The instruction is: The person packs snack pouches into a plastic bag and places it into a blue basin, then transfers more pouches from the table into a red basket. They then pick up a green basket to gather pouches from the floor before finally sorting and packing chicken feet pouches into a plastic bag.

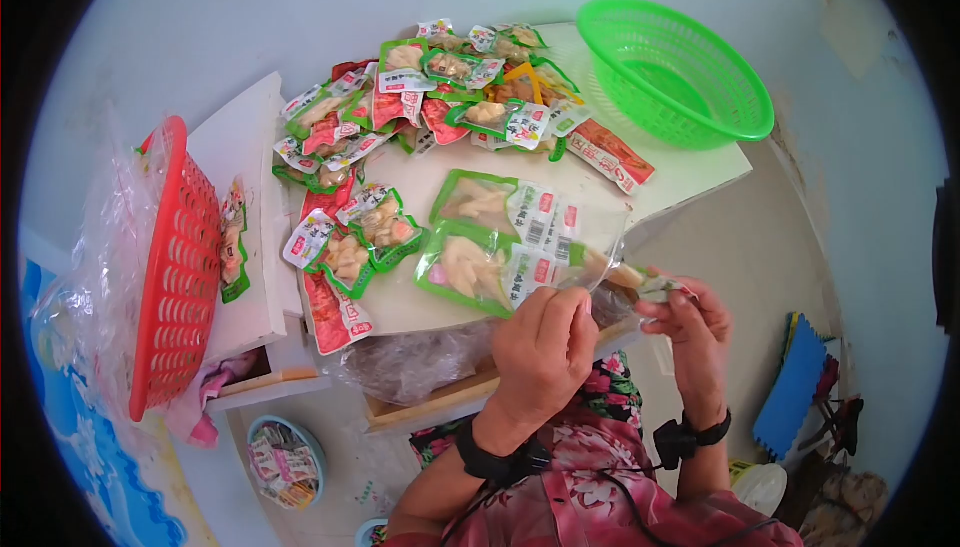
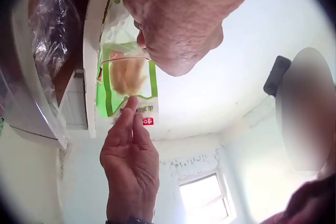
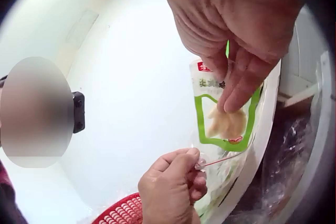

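My left hand [image 1: 545, 362] has its fingers curled and pinches the edge of a clear zip bag [image 1: 602, 215], whose red seal line shows in the right wrist view. The bag lies on the white table, with two green-edged packets of chicken feet [image 1: 468, 269] inside it, side by side. In my right hand [image 1: 700, 335] a similar packet [image 3: 227, 125] is pinched between thumb and fingers. That packet has a white label end and a pale foot behind its window. It stands at the bag's mouth, overlapping the seal line in the left wrist view.
Many snack packets [image 1: 440, 67] are heaped at the table's back, with several more at its left. A green basket [image 1: 750, 112] stands back right, and a red basket [image 1: 175, 277] is tilted at the left. Below the front edge, an open drawer [image 1: 425, 407] holds crumpled plastic.
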A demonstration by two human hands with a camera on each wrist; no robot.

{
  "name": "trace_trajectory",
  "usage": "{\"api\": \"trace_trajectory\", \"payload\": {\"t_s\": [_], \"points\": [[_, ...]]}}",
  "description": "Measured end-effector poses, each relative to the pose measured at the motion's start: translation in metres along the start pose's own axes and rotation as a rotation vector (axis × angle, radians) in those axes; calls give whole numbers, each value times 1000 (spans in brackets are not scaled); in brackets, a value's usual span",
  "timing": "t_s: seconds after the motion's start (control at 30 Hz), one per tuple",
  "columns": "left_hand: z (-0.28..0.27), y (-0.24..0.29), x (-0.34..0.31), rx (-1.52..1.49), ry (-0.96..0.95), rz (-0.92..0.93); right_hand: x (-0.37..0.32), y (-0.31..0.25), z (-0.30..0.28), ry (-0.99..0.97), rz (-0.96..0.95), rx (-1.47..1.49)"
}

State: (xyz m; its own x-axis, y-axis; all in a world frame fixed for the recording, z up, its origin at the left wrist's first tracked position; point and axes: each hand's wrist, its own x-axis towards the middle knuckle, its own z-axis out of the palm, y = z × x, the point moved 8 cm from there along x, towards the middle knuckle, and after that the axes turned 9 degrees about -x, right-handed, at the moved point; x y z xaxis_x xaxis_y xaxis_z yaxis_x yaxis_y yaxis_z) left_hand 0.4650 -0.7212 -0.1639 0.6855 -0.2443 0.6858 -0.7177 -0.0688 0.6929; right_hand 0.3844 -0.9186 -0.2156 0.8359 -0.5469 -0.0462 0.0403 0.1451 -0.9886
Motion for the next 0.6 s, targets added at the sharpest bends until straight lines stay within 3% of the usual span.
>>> {"api": "trace_trajectory", "payload": {"t_s": [0.13, 0.3, 0.37, 0.53, 0.6], "points": [[3, -1, 0, -59, 15, -56, -14, -23, -14, 43, -260, -51], [-2, 1, 6, -33, 40, -131, -21, -37, -13, -6, -610, -430], [-2, -1, 5, -47, 57, -146, -27, -49, 1, -65, -691, -595], [-4, 0, 4, -51, 48, -153, -29, -49, 9, -152, -735, -597], [-1, 8, 4, -17, 24, -71, -26, -49, 15, -218, -761, -571]]}}
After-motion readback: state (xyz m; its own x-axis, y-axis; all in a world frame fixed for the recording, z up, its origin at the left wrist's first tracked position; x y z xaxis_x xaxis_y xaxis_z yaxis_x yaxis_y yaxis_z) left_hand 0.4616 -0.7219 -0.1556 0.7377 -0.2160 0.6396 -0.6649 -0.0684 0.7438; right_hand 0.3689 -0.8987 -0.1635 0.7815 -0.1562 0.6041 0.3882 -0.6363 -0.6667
